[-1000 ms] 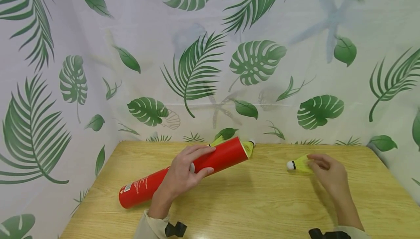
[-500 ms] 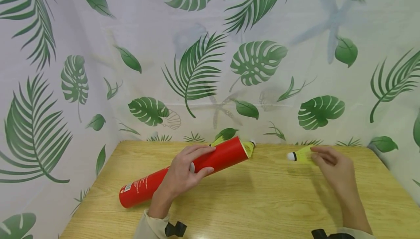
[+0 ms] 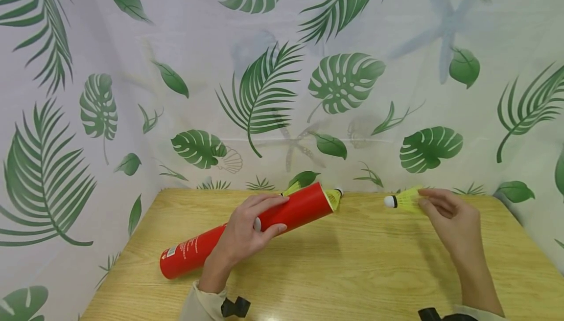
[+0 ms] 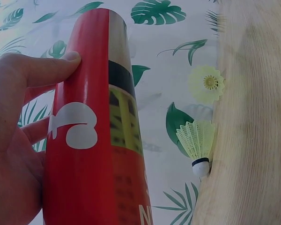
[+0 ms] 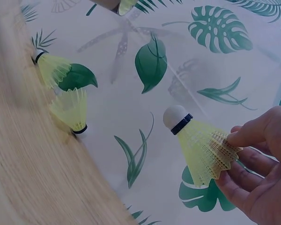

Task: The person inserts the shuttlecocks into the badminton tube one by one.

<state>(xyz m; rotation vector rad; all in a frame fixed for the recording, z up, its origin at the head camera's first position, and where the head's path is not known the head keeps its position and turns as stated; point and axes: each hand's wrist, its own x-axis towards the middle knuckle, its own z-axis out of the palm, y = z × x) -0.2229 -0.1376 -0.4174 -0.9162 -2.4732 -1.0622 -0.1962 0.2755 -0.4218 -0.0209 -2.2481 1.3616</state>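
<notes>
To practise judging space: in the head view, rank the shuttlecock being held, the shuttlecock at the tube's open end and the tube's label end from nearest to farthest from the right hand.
1. Held shuttlecock, pinched by the right hand.
2. Shuttlecock at the open end, mid-table, leftward.
3. Label end of the red tube, far left, near edge.

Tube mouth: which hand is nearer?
Left. The left hand grips the red tube around its middle, a short way down from the mouth. The right hand is apart to the right, pinching a shuttlecock above the table.
</notes>
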